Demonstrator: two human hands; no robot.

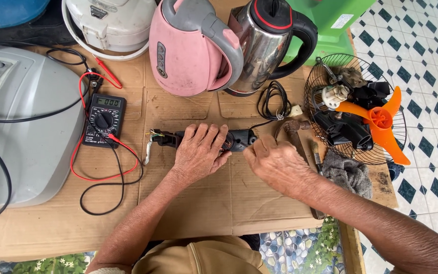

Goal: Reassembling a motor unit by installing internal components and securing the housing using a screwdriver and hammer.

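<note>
Black appliance handle (239,139) lying on cardboard (204,203) just right of the multimeter (103,121): left hand (198,152) presses it down, right hand (275,162) pinches its end, apparently mid-disassembly; steady bracing needed next.

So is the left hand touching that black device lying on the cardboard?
Touching. The head view shows the left hand lying flat over the black device, fingers draped across its middle with no gap visible.

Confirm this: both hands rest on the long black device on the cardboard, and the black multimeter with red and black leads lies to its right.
Wrong side. In the head view, the black multimeter lies left of the long black device; both the left hand and right hand do rest on it.
</note>
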